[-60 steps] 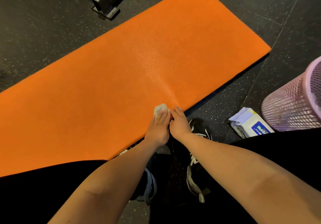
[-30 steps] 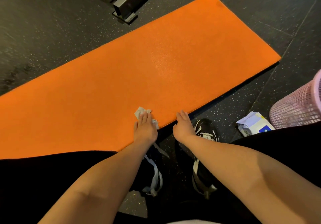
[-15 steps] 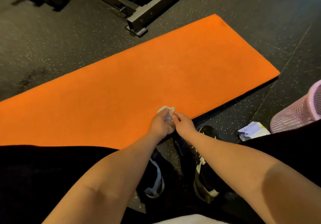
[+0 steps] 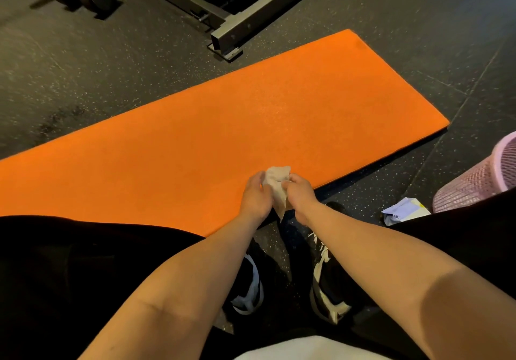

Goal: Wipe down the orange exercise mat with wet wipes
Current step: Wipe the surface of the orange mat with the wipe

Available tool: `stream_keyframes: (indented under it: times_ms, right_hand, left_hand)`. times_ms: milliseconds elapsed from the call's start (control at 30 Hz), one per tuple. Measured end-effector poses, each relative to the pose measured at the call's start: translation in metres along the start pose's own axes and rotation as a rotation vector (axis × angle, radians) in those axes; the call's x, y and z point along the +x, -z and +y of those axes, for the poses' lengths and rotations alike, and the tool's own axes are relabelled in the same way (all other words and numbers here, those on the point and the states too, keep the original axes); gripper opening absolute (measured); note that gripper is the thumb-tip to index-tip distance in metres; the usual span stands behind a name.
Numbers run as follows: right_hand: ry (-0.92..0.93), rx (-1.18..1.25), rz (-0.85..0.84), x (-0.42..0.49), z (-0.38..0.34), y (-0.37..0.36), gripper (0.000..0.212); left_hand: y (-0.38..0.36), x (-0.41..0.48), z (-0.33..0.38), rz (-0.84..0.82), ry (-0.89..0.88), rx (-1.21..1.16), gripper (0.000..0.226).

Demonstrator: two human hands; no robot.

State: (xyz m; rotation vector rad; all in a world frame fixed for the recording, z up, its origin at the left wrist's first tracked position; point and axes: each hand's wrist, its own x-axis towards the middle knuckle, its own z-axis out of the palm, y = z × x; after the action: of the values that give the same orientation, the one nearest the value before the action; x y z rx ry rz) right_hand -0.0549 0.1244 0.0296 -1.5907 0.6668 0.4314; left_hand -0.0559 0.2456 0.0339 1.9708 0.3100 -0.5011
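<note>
Change: A second earlier the left hand pressed the wet wipe flat on the orange mat while the right hand rested alone at the near edge. Since then the hands had come together and raised the wipe off the surface.
Hands: Both were clamped on the wet wipe, one on each side, fingers curled into the crumpled cloth and knuckles close together.
Wet wipe: It hung between the hands just above the near edge of the mat, bunched at the top with a tail drooping toward the floor. It looked greyish, probably soiled.
Why held so: Two hands on a lifted wipe suggested refolding it to turn up a cleaner face. That is a judgement.
Orange mat: It lay flat on the floor, running from near left to far right, with a faint sheen near its middle.
Pack of wipes: It sat on the floor to the right, just beside the pink basket. Both were within reach, likely for fresh wipes and for spent ones.
Far side: A metal frame stood just beyond the mat's far edge.
Progress: Much of the mat showed no sheen, so it was probably still to be wiped.
</note>
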Motion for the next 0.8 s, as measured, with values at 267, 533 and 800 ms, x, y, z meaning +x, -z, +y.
stream_keyframes:
  times_ms: [267, 533, 800]
  right_hand:
    - [-0.006, 0.058, -0.016, -0.001, 0.002, -0.001, 0.017]
    - [0.087, -0.099, 0.146, 0.002, -0.001, 0.0, 0.02]
    - [0.052, -0.114, -0.041, -0.008, 0.0, -0.003, 0.031]
  left_hand:
    - [-0.001, 0.002, -0.009, 0.104, 0.018, -0.121, 0.025]
    - [-0.001, 0.0, -0.009, 0.023, 0.073, -0.255, 0.028]
    - [0.0, 0.0, -0.013, 0.125, 0.095, -0.229, 0.019]
